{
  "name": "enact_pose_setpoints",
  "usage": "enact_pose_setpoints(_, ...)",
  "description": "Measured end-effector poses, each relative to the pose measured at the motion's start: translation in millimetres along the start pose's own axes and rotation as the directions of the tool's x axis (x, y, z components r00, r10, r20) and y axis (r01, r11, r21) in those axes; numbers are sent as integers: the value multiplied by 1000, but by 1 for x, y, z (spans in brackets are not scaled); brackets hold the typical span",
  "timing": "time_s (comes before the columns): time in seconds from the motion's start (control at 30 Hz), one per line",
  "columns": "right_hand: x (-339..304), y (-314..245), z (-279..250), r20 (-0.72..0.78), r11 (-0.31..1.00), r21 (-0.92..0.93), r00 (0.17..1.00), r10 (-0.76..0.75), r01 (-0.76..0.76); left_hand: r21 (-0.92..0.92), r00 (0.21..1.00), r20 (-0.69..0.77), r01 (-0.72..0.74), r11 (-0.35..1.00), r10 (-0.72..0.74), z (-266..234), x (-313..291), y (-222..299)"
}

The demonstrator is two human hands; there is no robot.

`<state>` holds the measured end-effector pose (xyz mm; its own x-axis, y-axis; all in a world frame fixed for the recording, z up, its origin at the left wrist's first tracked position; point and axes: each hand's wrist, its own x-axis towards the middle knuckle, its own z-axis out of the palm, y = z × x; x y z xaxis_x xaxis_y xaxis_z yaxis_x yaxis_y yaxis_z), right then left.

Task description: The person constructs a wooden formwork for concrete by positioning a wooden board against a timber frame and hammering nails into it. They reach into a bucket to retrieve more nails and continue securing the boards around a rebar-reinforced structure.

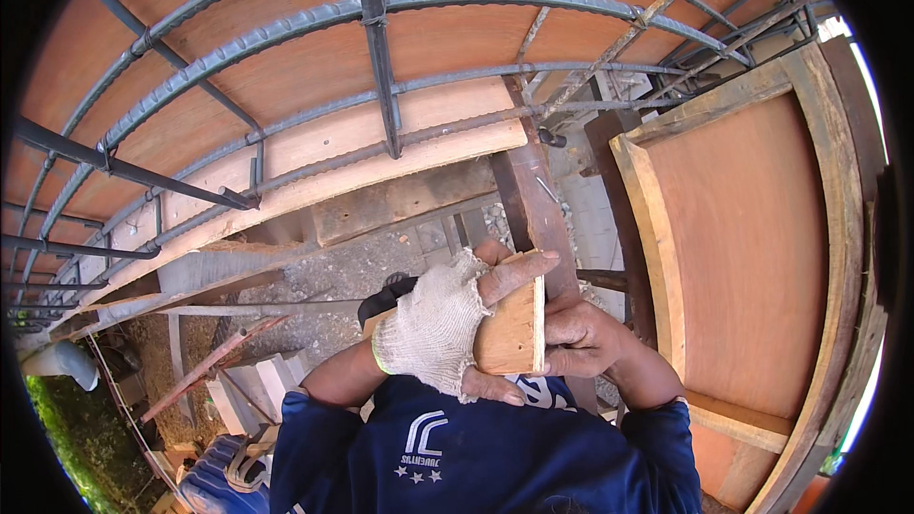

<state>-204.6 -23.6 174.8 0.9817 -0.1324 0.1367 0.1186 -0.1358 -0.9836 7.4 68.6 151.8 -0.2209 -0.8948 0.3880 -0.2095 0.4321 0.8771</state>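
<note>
A small piece of plywood [511, 328] is held up close in front of my chest, its pale cut edge facing right. My left hand [440, 319] wears a white knit glove with bare fingertips. It wraps over the plywood from the left, with the fingers across the top and the thumb low in front. My right hand [579, 335], ungloved, grips the right edge of the same piece, its fingers bent. Part of the plywood is hidden under the glove.
Ahead, a cage of ribbed rebar [314, 24] crosses in front of plywood sheeting. Below it runs a long pale board [314, 148]. A dark wooden beam [528, 209] reaches toward me, a thin nail-like piece on top. At right stands a timber-framed plywood panel [747, 238]. Timber scraps [262, 390] lie lower left.
</note>
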Motion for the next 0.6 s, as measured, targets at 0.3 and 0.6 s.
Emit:
enact_pose_setpoints(0.3, 28, -12, 9, -86, 841, -485, 944, -318, 239, -224, 995, -33, -99, 970, 94, -8, 13, -4)
enact_pose_setpoints(0.6, 5, -33, 4, -160, 916, -378, 966, -205, 132, -107, 999, -19, -32, 994, 31, 0, 26, -2)
